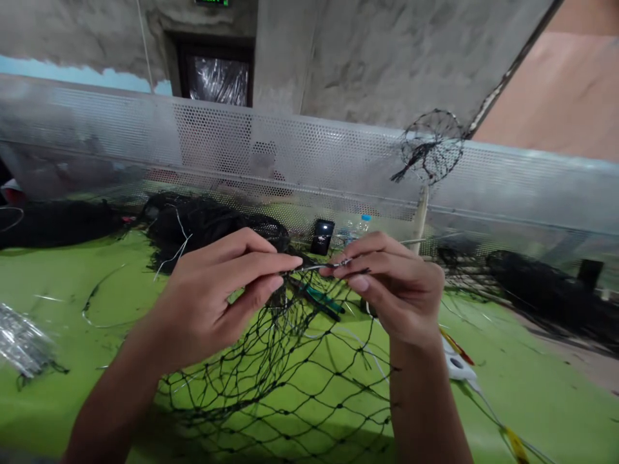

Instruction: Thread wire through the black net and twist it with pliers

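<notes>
Between my two hands runs a short length of thin wire [316,267], held level above the table. My left hand [227,290] pinches its left end between thumb and fingers. With thumb and fingertips, my right hand [399,283] grips the right end, where dark strands of the net meet the wire. The black knotted net [309,393] hangs from there and spreads toward me over the green surface. Behind the net lies a green-handled tool [322,299], partly covered by mesh, so its kind is unclear.
A phone [322,237] and a blue-capped bottle [363,224] stand by the perforated metal panel [329,142]. Piles of black netting [203,222] lie behind. A small round net [432,148] tops a stick at right. A white power strip [457,364] and clear plastic [22,338] flank my arms.
</notes>
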A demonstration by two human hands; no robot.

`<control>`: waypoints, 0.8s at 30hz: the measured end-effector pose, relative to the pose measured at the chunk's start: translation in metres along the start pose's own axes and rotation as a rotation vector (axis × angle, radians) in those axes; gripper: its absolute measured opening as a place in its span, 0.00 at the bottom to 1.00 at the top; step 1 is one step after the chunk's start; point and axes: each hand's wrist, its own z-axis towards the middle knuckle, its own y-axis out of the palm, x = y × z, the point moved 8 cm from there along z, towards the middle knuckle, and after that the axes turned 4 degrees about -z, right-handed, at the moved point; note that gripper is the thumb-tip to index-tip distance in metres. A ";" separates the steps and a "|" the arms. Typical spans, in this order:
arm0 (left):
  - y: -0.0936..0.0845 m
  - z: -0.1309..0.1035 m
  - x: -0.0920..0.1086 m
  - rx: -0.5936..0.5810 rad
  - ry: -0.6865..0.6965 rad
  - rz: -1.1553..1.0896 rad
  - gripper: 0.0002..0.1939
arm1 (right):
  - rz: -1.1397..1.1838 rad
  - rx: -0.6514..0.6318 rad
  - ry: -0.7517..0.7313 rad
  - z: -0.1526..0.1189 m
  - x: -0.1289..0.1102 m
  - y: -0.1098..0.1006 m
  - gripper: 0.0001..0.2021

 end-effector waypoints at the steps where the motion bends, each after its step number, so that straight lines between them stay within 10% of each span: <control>1: 0.001 0.000 0.001 -0.006 -0.006 -0.017 0.13 | 0.011 0.004 -0.009 0.000 -0.002 -0.001 0.07; 24: -0.003 -0.002 0.008 0.092 -0.063 -0.080 0.08 | 0.375 -0.059 -0.011 -0.003 0.006 0.007 0.07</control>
